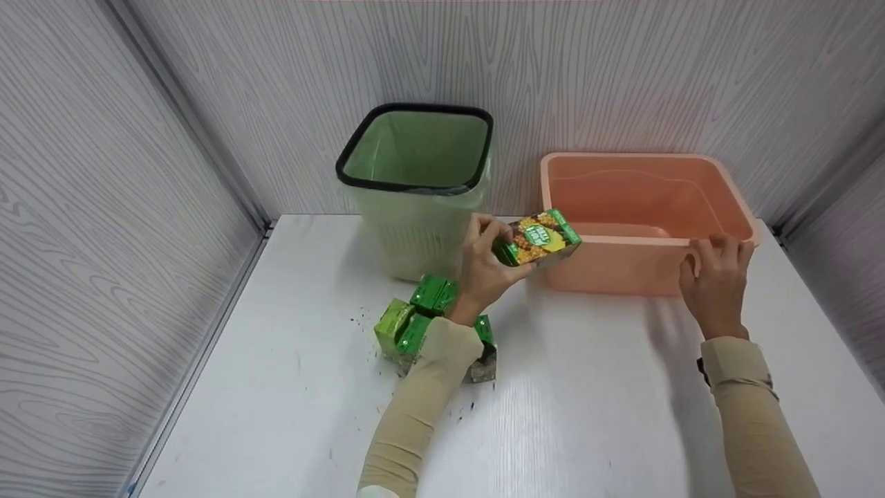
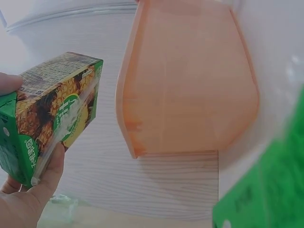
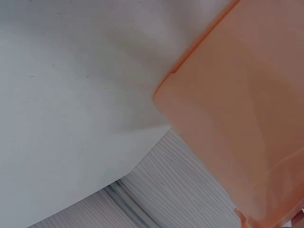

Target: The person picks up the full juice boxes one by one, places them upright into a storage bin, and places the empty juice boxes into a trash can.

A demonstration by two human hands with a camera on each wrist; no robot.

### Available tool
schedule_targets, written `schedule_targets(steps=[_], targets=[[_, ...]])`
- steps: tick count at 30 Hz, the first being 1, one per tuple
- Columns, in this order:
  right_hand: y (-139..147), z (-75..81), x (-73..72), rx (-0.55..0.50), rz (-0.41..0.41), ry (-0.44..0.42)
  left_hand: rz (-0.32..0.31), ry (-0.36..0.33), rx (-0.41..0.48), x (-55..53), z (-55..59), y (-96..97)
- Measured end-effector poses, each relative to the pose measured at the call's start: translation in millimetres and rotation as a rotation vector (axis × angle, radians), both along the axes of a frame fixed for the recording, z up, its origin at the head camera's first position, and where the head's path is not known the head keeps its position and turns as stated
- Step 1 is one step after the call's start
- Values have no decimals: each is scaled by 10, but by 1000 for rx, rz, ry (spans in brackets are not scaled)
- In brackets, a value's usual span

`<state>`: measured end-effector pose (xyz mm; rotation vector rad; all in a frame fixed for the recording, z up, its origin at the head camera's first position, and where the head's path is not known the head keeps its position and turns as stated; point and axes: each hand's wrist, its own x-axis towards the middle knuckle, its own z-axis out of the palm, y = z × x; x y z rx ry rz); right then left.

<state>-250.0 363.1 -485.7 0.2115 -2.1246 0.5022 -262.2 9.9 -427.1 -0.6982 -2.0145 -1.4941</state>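
My left hand point(image 1: 484, 266) grips a juice carton point(image 1: 543, 238) with pineapples printed on it, held tilted in the air before the near left corner of the peach plastic tub point(image 1: 608, 266). In the left wrist view, a thumb and fingers clasp one end of the carton point(image 2: 59, 111), and a clear straw sleeve runs along its side. My right hand point(image 1: 719, 283) holds the tub's near rim at the right, fingers hooked over it. Several green cartons point(image 1: 432, 294) stand grouped on the table, partly hidden by my left forearm.
A green bin point(image 1: 415, 235) with a black rim stands at the back, left of the tub. Dark specks lie on the white table point(image 1: 276, 387) around the cartons. Wood-grain panels point(image 1: 518, 69) wall in the back and sides.
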Motion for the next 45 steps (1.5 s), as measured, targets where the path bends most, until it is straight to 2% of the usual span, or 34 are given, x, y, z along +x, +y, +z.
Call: schedule_targets(steps=[7,17,25,31,38,45], targets=[[16,-13,31,2,-7,-17,3,33,22,-83,29,132],[-1,-27,29,-6,2,-23,22,-31,26,-180,47,270],[5,1,64,-7,-3,-1,19,-36,30,-283,50,413],[4,12,92,4,-14,-24,17,-65,27,-321,46,513],[6,15,87,26,-39,-55,20,-104,2,-374,53,629],[-14,10,81,-9,-38,-35,23,-59,-68,-472,70,726]])
